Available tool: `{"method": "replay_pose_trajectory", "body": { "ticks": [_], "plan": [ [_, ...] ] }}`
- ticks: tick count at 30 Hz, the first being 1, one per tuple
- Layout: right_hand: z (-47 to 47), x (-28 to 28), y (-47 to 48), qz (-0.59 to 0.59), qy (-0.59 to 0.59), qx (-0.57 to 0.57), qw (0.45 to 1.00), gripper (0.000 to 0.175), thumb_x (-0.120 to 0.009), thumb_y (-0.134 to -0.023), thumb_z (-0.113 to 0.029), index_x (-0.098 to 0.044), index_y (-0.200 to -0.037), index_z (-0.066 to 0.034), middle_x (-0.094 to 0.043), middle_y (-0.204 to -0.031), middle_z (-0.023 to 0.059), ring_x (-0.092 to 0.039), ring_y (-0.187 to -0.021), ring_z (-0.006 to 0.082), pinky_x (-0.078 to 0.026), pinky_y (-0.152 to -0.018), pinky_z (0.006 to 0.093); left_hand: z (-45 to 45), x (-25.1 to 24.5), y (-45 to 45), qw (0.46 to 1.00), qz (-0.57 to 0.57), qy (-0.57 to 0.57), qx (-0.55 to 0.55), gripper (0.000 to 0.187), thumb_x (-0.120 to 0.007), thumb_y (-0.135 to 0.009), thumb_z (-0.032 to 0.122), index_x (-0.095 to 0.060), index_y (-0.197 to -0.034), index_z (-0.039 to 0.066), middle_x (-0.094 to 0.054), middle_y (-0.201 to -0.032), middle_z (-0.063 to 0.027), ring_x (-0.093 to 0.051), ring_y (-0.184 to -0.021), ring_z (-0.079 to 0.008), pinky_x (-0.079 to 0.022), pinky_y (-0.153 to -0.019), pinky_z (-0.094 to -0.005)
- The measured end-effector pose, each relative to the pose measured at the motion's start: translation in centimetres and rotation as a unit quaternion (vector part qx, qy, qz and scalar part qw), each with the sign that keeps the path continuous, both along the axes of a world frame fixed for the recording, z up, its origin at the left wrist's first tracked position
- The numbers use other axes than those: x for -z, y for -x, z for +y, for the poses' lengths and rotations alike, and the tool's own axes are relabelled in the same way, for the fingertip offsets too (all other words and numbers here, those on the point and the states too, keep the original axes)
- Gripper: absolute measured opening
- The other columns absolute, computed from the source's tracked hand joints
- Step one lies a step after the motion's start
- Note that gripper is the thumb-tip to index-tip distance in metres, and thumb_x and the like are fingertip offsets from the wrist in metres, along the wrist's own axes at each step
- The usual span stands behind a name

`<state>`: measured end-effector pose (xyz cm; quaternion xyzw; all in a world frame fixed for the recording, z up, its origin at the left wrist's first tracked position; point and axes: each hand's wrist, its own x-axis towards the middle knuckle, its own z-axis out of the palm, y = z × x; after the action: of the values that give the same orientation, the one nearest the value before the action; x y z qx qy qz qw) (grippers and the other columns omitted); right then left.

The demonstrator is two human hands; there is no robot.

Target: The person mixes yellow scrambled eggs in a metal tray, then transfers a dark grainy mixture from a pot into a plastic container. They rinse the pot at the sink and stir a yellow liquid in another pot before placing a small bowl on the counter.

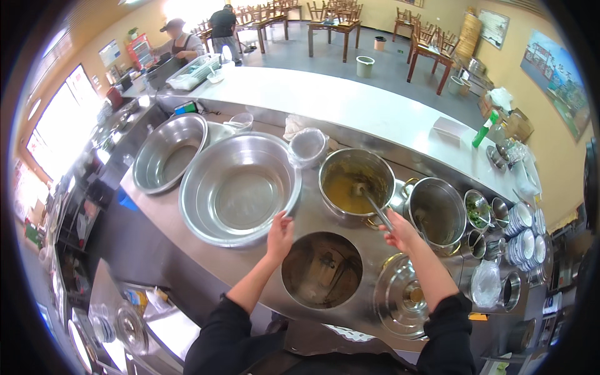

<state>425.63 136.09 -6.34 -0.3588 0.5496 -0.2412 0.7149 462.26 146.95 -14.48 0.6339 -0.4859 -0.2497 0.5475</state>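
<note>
My right hand (399, 230) is closed around the metal handle of a ladle (375, 206), whose head dips into yellowish liquid in a steel pot (391, 176). At the near right rim of a large steel basin (192, 211) is my left hand (280, 234), fingers bent; whether it grips the rim cannot be told. Between my forearms lies a round dark opening (322, 270) in the steel counter. A glass lid (398, 300) with metal rim rests under my right forearm. Another steel pot (438, 211) with brass-coloured handles holds murky liquid, right of the first.
A second steel basin (176, 159) tilts at the left. Plastic covers a bowl (308, 145) behind the large basin. Stacked bowls (520, 234) and a bowl of chopped greens (477, 211) stand right. A raised white counter (328, 98) runs behind; two people are beyond its left end.
</note>
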Motion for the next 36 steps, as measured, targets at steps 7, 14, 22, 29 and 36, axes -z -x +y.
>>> {"method": "replay_pose_trajectory", "body": {
  "ticks": [7, 14, 22, 29, 36],
  "plan": [
    [11.0, -0.6, -3.7, -0.146, -0.014, 0.304, 0.941, 0.046, -0.050, -0.098, -0.049, -0.044, -0.133, -0.0198, -0.061, -0.104, 0.0084, -0.060, -0.068, 0.0156, -0.049, -0.051, 0.0280, -23.3, 2.1, -6.7, 0.911, -0.411, 0.037, 0.019, 0.040, -0.064, -0.081, 0.014, -0.058, -0.120, 0.010, -0.055, -0.125, -0.0125, -0.050, -0.122, -0.0312, -0.031, -0.110, -0.0474],
    [17.3, -0.5, -9.6, -0.120, -0.052, 0.359, 0.924, 0.038, -0.052, -0.100, -0.038, -0.051, -0.127, -0.0118, -0.066, -0.102, 0.0097, -0.062, -0.070, 0.0156, -0.052, -0.053, 0.0277, -31.6, 5.6, -7.3, 0.868, -0.484, -0.040, 0.107, 0.019, -0.055, -0.076, 0.003, -0.060, -0.091, 0.013, -0.063, -0.089, -0.0039, -0.064, -0.095, -0.0228, -0.025, -0.114, -0.0493],
    [17.5, 0.8, -10.5, -0.095, -0.057, 0.418, 0.902, 0.032, -0.052, -0.101, -0.028, -0.052, -0.125, -0.0067, -0.066, -0.100, 0.0108, -0.062, -0.067, 0.0136, -0.051, -0.052, 0.0262, -32.2, -0.1, -8.8, 0.865, -0.445, 0.211, 0.092, 0.023, -0.053, -0.076, 0.001, -0.061, -0.094, 0.011, -0.060, -0.087, -0.0082, -0.062, -0.091, -0.0268, -0.039, -0.107, -0.0439],
    [12.5, 4.2, -11.2, -0.099, -0.041, 0.401, 0.910, 0.031, -0.053, -0.101, -0.022, -0.053, -0.128, -0.0070, -0.065, -0.102, 0.0082, -0.060, -0.068, 0.0106, -0.051, -0.056, 0.0233, -48.8, -7.1, -4.6, 0.808, -0.540, 0.212, 0.103, 0.022, -0.048, -0.085, 0.001, -0.061, -0.100, 0.011, -0.063, -0.095, -0.0092, -0.062, -0.100, -0.0266, -0.029, -0.115, -0.0436],
    [5.6, 8.7, -9.8, -0.066, -0.012, 0.416, 0.907, 0.073, -0.068, -0.091, -0.032, -0.030, -0.147, -0.0034, -0.051, -0.130, 0.0120, -0.055, -0.106, 0.0188, -0.050, -0.085, 0.0370, -50.5, -6.1, -1.1, 0.816, -0.565, 0.117, 0.031, 0.058, -0.056, -0.085, 0.008, -0.042, -0.140, 0.018, -0.041, -0.144, -0.0159, -0.018, -0.146, -0.0332, -0.011, -0.120, -0.0492]
  ]
}}
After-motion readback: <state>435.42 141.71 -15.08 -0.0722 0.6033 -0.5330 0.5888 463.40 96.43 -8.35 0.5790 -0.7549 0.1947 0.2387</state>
